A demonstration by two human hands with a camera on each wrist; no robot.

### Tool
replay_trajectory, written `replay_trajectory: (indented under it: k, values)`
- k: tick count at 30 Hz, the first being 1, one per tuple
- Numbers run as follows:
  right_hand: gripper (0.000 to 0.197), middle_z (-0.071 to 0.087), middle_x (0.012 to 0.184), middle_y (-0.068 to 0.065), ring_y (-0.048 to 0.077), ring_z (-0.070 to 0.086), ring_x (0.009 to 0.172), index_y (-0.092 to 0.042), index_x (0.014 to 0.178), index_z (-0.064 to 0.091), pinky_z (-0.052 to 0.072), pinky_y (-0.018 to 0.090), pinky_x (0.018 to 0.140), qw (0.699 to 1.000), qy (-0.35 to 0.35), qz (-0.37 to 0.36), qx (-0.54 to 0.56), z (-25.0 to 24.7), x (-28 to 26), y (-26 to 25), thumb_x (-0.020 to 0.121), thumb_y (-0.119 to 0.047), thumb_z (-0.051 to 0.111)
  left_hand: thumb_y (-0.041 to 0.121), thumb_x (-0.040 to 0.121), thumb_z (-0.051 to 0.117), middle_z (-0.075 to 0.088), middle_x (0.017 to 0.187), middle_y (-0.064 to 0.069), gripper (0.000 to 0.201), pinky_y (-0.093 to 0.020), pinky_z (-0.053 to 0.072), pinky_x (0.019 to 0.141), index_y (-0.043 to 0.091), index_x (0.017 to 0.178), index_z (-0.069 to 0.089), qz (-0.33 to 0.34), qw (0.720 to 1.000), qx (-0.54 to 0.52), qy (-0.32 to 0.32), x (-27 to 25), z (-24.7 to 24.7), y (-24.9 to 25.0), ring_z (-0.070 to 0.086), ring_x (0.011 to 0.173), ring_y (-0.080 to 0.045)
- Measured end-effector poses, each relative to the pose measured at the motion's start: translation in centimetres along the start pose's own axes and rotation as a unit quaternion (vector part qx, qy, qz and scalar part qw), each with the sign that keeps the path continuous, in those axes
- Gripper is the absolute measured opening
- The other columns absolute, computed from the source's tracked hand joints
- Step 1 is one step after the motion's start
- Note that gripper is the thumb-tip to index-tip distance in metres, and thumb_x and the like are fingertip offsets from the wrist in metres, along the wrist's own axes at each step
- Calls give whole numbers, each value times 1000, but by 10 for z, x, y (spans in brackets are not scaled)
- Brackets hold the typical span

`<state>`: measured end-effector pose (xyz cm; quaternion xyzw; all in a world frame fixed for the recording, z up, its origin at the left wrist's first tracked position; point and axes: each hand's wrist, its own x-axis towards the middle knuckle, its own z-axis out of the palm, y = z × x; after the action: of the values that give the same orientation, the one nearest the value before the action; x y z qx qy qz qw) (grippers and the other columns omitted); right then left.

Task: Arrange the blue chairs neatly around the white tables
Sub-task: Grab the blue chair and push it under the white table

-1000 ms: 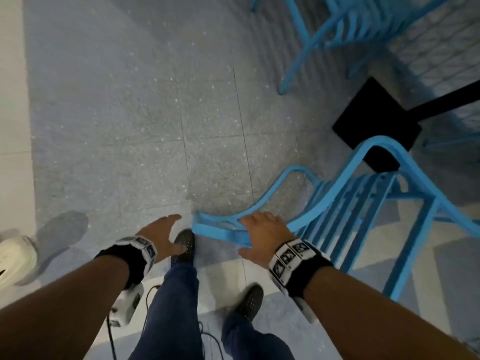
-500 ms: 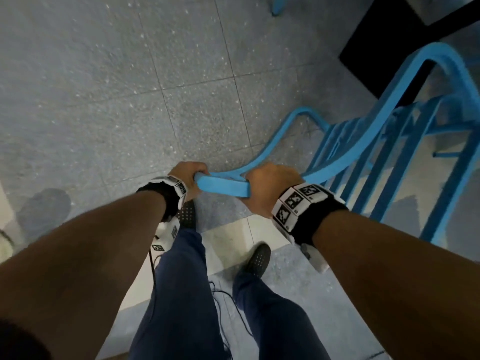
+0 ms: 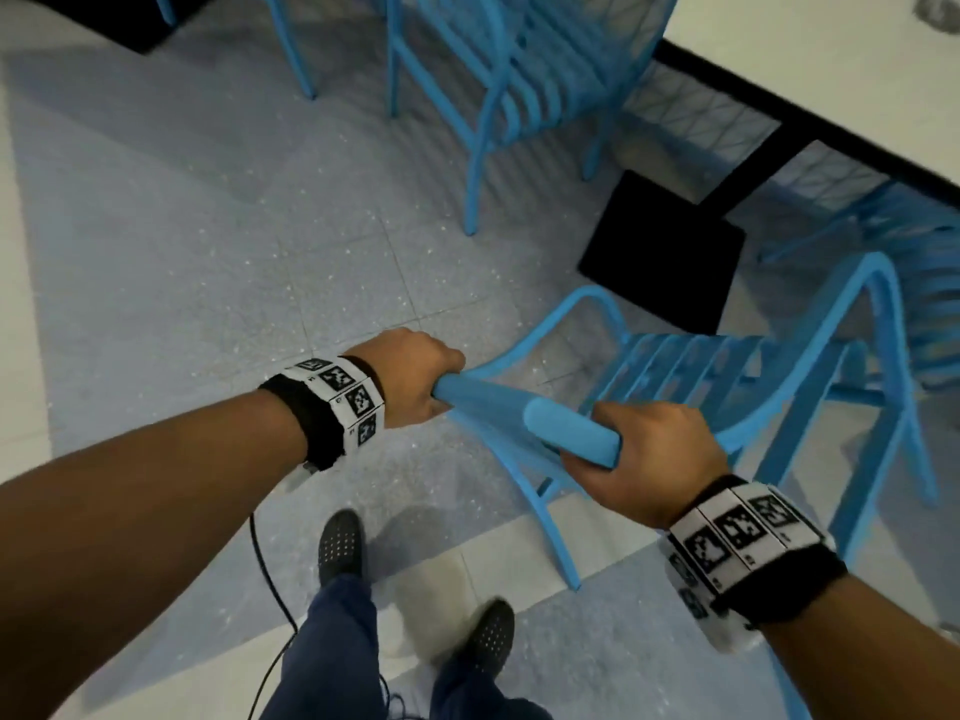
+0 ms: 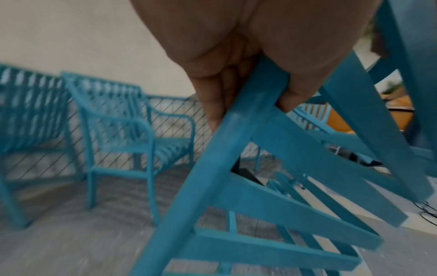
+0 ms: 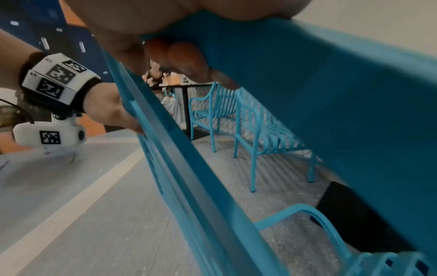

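A person is gripping the top rail of a blue slatted armchair with both hands, the left hand curling round one end of the rail and the right hand wrapping round the other, each holding the chair and nothing else. The chair is standing on the grey speckled floor with its seat pointing toward the white surface at the upper right, near the black table base but not yet drawn in under the top. A second blue armchair is sitting beside the same surface, and, as the left wrist view is showing, further blue chairs are lining up along a wire mesh panel. The job is looking partly done at best: the held chair is waiting to be pushed in and squared up, and how many other chairs are needing attention cannot be told from here. No brand name or readable writing is showing on the furniture; the only markings are the black-and-white square code tags on the wristbands, with tiny characters beside them too small to read.
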<state>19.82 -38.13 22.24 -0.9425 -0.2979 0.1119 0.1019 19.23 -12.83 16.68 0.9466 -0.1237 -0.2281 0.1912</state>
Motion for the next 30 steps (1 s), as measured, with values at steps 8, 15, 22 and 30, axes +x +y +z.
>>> replay_trajectory:
  k: [8, 15, 22, 30]
  values:
    - [36, 37, 41, -8, 23, 45, 35, -14, 50, 49, 35, 25, 39, 971, 208, -48, 111, -90, -83, 62, 69, -45, 54, 39, 88, 54, 68, 101, -6, 24, -38, 50, 83, 19, 102, 60, 63, 976, 209, 20, -24, -107, 145, 65, 94, -31]
    - [21, 61, 51, -3, 8, 58, 45, -23, 61, 59, 47, 28, 43, 927, 251, -12, 278, -91, -141, 109, 72, -41, 60, 42, 89, 52, 68, 101, -4, 23, -39, 50, 76, 22, 97, 56, 101, 949, 293, 53, -48, -124, 234, 65, 94, -32]
    - [16, 50, 51, -9, -4, 50, 50, -34, 58, 46, 34, 12, 47, 959, 137, 61, 239, -30, -201, 142, 67, -34, 59, 37, 88, 52, 66, 106, 0, 21, -36, 48, 77, 22, 101, 59, 117, 958, 260, 29, -53, -59, 275, 63, 101, -27]
    - [28, 65, 108, 7, 22, 62, 105, -22, 95, 65, 45, 16, 93, 951, 78, 152, 259, 4, -275, 167, 69, -32, 68, 32, 86, 55, 65, 107, -2, 23, -39, 48, 78, 16, 103, 60, 184, 965, 186, -6, -46, 21, 317, 60, 101, -27]
